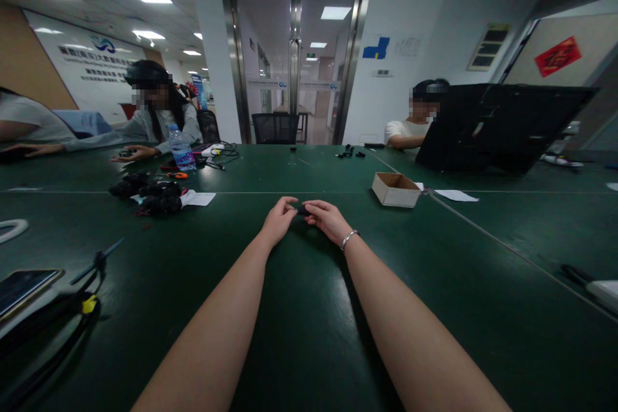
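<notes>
Two bare forearms stretch from the near edge out over the dark green counter (309, 335), which fills most of the view and runs far to a glass double door (294, 58). On the far right stands a large black open case (492, 129), with a person in a white shirt (410, 129) seated just left of it. On the far left another person in a grey striped top (159, 116) rests a hand on the counter beside a water bottle (181, 148). An open cardboard box (396, 189) sits right of centre, with a sheet of paper (456, 195) just to its right. A heap of black parts (149, 196) lies left of centre. At the near left lie a phone (24, 286) and black cables (72, 309).

At the middle of the counter the left hand (279, 220) and the right hand (328, 219), a bracelet (348, 239) on its wrist, meet fingertip to fingertip. Between them sits a small black piece (302, 210), pinched at its left end by the left fingers and at its right end by the right fingers, low over the counter; whether it touches the surface cannot be told.
</notes>
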`<state>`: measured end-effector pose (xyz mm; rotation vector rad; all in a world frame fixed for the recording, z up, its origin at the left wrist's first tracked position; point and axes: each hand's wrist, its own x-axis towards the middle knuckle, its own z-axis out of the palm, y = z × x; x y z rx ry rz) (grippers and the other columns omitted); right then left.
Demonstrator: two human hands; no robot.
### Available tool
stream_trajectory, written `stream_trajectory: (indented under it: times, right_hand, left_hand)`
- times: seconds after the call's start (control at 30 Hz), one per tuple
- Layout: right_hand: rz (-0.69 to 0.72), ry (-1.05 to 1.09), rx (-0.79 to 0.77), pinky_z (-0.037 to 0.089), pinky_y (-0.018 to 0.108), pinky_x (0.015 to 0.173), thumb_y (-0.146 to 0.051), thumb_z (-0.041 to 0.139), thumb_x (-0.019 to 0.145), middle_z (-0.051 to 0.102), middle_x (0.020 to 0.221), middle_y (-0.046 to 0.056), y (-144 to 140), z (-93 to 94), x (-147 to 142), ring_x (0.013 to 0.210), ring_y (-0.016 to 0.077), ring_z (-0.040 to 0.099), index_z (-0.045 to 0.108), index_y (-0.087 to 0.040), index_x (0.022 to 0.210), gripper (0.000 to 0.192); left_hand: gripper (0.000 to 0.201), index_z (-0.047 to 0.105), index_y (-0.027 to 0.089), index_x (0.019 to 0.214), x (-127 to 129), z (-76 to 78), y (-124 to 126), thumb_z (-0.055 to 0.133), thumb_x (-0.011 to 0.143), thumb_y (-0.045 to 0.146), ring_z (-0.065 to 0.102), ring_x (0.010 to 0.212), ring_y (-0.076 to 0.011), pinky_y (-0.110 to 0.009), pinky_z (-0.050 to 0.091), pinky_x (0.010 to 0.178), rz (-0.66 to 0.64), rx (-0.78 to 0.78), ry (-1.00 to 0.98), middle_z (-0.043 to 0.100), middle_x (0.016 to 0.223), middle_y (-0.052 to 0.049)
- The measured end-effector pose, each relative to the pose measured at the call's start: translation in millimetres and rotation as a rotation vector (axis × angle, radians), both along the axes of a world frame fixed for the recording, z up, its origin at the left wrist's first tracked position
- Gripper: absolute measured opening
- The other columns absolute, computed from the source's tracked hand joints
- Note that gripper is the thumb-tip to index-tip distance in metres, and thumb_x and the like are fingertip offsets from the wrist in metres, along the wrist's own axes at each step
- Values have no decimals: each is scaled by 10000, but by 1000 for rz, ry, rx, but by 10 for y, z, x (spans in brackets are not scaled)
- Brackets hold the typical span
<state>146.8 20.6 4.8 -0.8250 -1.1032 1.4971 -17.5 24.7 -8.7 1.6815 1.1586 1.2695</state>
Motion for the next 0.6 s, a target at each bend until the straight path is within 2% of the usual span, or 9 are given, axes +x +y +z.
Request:
stream_trajectory:
  times: [0.23, 0.33, 0.47, 0.6]
  right_hand:
    - [4, 7, 5, 486, 166, 499, -156, 762, 688, 640, 720, 46, -5, 7, -1, 570, 90, 581, 681, -116, 836, 173]
    - [2, 5, 1, 487, 165, 498, -153, 761, 688, 641, 722, 48, -6, 10, 1, 570, 91, 583, 680, -116, 834, 170]
    - [6, -2, 3, 487, 167, 497, -163, 763, 690, 640, 727, 46, -4, 8, 4, 581, 94, 583, 681, -122, 839, 175]
    - [15, -9, 4, 492, 166, 504, -169, 762, 695, 642, 738, 49, -5, 7, 9, 586, 94, 583, 680, -121, 843, 176]
  left_hand:
    - [378, 565, 184, 1079, 8, 40, -31, 538, 710, 103, 534, 804, -145, -279, 426, 773, 73, 79, 60, 560, 916, -38]
    - [345, 570, 183, 1069, 10, 42, -31, 568, 725, 148, 541, 827, -153, -284, 431, 782, 91, 85, 37, 566, 925, -45]
    - [306, 565, 203, 1075, 14, 33, -34, 564, 772, 242, 547, 756, -141, -267, 438, 712, 63, 10, 2, 575, 871, -29]
    - [260, 570, 200, 1040, 16, 15, -30, 476, 846, 346, 524, 643, -127, -231, 406, 589, -2, -26, -9, 556, 725, -6]
